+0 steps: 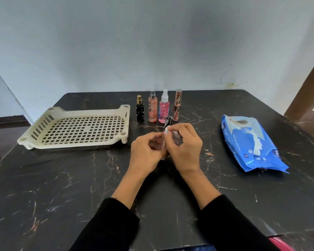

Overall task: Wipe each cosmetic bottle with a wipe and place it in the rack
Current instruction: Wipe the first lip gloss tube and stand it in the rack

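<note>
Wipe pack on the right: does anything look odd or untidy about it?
Yes. The blue wipe pack lies flat on the black table with its flap open, and a white wipe hangs out of the opening. Nothing looks spilled.

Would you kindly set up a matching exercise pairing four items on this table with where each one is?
Column one:
1. cream rack
2. blue wipes pack
3. black bottle with gold cap
4. clear bottle with black cap

Column two:
A. held between both hands
B. far left of the standing row
C. right side of the table
D. left side of the table

Pairs: 1-D, 2-C, 3-B, 4-A
</note>
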